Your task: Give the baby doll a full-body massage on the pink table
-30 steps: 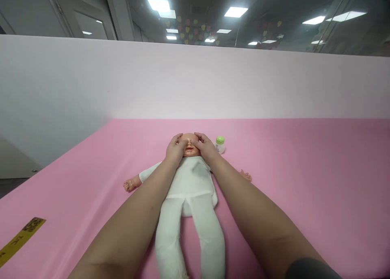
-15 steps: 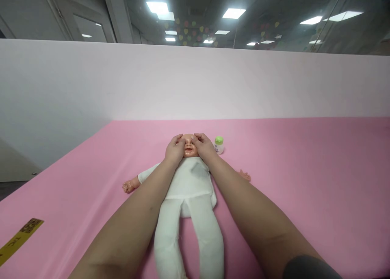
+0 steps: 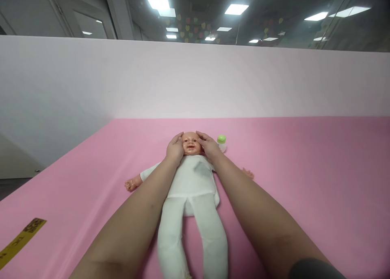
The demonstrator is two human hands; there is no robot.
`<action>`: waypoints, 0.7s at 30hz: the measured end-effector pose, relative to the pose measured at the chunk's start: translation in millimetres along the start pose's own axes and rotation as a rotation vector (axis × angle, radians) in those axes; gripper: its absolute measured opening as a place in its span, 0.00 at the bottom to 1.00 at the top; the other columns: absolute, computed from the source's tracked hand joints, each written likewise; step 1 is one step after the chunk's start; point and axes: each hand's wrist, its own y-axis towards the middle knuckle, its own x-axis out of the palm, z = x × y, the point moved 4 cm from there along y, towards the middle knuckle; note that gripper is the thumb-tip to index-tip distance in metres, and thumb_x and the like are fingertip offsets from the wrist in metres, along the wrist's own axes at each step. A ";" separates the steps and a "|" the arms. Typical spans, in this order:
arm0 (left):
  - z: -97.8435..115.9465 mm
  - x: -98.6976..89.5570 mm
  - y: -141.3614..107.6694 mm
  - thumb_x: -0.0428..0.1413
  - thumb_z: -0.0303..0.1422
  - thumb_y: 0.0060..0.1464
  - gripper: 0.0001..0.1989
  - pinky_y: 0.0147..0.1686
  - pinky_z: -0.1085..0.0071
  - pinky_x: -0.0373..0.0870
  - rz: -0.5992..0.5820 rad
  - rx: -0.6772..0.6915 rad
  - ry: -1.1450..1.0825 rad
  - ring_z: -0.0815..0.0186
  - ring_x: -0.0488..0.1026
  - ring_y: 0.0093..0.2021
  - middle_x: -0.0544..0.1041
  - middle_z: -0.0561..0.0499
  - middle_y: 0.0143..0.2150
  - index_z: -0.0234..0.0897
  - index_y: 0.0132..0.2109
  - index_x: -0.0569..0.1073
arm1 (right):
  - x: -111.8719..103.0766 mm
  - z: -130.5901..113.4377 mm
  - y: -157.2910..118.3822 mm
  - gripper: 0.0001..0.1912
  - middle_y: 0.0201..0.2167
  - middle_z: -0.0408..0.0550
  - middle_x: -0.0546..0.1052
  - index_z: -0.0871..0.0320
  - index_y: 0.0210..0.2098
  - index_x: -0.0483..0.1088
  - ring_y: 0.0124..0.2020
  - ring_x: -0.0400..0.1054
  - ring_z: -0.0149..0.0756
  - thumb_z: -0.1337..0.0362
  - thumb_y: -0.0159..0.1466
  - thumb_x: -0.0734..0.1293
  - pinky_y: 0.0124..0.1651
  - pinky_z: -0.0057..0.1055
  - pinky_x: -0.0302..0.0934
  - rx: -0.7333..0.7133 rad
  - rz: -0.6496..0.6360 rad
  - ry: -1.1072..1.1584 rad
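Note:
A baby doll (image 3: 191,177) with a white cloth body lies on its back, its head away from me. My left hand (image 3: 176,149) rests along the left side of the doll's head, fingers stretched toward the crown. On the other side, my right hand (image 3: 209,145) touches the head near the temple and cheek, its fingers extended. Between them the doll's face is uncovered. Just right of my right hand stands a small jar (image 3: 222,143) with a green lid, partly hidden behind that hand and wrist. My forearms cover parts of the doll's arms.
The doll lies on a pink padded surface (image 3: 304,181). A white wall panel (image 3: 213,79) rises behind it, with glass above. A yellow printed strip (image 3: 22,242) is at the lower left, near the left edge of the surface.
Both thumbs have moved outward off the doll's eye area, so its eyes now show. My hands have slid to the sides of the head. The view has shifted slightly.

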 end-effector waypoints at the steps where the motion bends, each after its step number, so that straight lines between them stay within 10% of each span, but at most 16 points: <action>1: -0.2 0.2 0.0 0.56 0.38 0.66 0.21 0.63 0.55 0.72 -0.002 -0.008 -0.015 0.56 0.77 0.61 0.79 0.44 0.63 0.43 0.63 0.77 | -1.0 0.0 -0.7 0.26 0.63 0.43 0.77 0.44 0.59 0.77 0.65 0.69 0.46 0.59 0.61 0.74 0.68 0.52 0.64 0.017 -0.005 0.009; 21: 19.4 5.6 -18.8 0.68 0.43 0.53 0.31 0.53 0.60 0.75 -0.020 0.073 0.253 0.53 0.80 0.52 0.80 0.43 0.57 0.44 0.62 0.76 | 0.1 -13.7 -8.9 0.31 0.55 0.48 0.79 0.49 0.54 0.76 0.58 0.72 0.49 0.51 0.53 0.82 0.61 0.45 0.70 -0.057 0.077 -0.209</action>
